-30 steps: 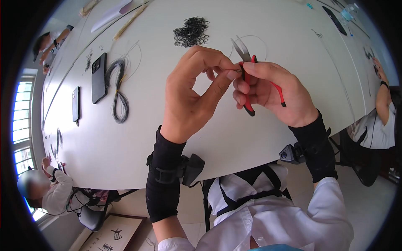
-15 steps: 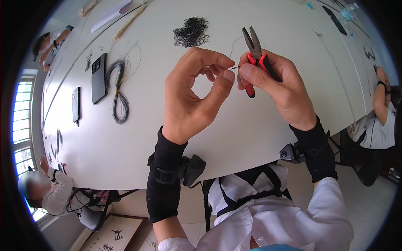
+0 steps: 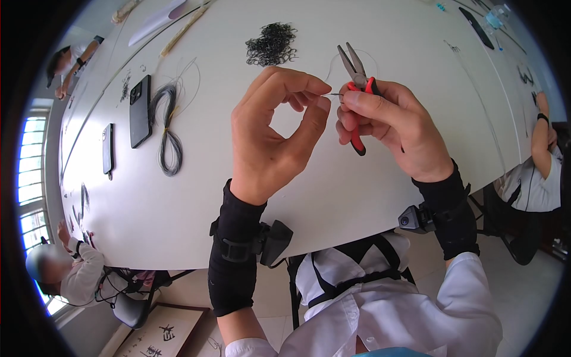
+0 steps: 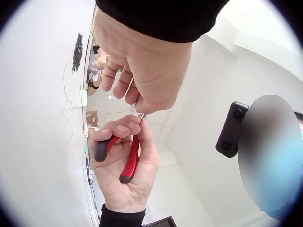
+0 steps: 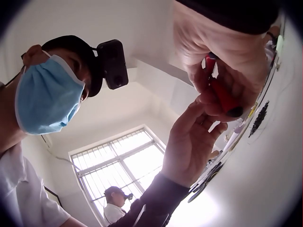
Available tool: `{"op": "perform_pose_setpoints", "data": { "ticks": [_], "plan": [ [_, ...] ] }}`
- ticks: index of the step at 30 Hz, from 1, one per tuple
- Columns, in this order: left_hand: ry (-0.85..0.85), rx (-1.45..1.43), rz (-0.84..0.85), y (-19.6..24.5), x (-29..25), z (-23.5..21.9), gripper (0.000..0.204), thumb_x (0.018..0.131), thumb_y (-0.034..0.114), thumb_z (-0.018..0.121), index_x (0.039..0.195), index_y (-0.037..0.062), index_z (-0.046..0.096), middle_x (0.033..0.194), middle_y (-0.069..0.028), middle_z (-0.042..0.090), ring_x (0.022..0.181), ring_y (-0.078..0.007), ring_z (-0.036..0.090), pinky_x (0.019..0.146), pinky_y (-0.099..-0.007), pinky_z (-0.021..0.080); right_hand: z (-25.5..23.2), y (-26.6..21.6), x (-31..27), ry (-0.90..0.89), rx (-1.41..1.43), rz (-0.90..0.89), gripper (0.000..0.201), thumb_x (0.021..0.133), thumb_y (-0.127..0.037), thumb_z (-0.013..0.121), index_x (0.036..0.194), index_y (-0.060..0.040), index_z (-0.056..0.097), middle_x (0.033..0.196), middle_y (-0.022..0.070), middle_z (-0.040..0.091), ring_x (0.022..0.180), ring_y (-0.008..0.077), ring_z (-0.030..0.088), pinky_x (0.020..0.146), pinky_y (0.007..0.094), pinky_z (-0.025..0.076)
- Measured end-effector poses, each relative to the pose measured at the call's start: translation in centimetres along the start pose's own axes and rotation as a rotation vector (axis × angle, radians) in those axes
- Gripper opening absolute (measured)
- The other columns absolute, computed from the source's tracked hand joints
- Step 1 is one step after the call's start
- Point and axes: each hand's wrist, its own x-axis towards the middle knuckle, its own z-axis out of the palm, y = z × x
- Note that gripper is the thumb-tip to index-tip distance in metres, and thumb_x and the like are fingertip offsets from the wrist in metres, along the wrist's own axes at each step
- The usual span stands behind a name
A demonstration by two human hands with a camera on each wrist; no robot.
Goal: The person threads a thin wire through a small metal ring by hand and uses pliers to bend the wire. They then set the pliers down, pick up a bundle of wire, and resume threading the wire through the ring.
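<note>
My right hand [image 3: 398, 122] holds red-handled pliers [image 3: 358, 76], their jaws parted and pointing away from me. Between its thumb and forefinger a small dark hook-like piece [image 3: 336, 94] sticks out toward my left hand [image 3: 276, 134]. The left thumb and forefinger pinch a fine clear line right at that piece's end, the other fingers curled behind. From the hands a loop of this line [image 3: 376, 62] spreads over the table. Seen from the left wrist, the red handles [image 4: 131, 163] lie across the right palm.
A heap of small black hooks [image 3: 271, 45] lies on the white table [image 3: 333, 208] beyond my hands. To the left are a coiled bundle of dark line [image 3: 171, 146], a large phone [image 3: 141, 112] and a smaller phone [image 3: 108, 149]. Other people sit around the table.
The pliers swung upright and then tilted slightly back left in my right hand. Its thumb and forefinger now hold the small dark piece; the left hand has shifted slightly left.
</note>
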Motion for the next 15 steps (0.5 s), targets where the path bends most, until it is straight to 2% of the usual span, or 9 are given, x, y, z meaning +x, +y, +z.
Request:
{"op": "perform_pose_setpoints", "data": {
  "ticks": [6,15],
  "plan": [
    [0.008,0.036,0.091,-0.25,0.08,0.31,0.018,0.084,-0.011,0.072,0.099,-0.0026,0.066,0.100,-0.0067,0.065,0.090,-0.0147,0.061,0.085,-0.0285,0.050,-0.17,0.04,0.10,-0.020,0.037,0.034,0.031,0.097,-0.033,0.065,0.092,-0.0016,0.067,0.081,0.0063,0.066,0.074,0.0153,0.063,0.075,0.0275,0.050],
    [0.014,0.081,0.123,-0.61,0.05,0.33,0.017,0.084,-0.012,0.072,0.096,-0.0037,0.065,0.098,-0.0080,0.064,0.086,-0.0150,0.062,0.081,-0.0282,0.052,-0.08,0.30,0.17,-0.013,0.013,0.023,0.030,0.098,-0.031,0.064,0.095,-0.0008,0.068,0.080,0.0060,0.066,0.074,0.0153,0.064,0.077,0.0277,0.051]
  ]
}}
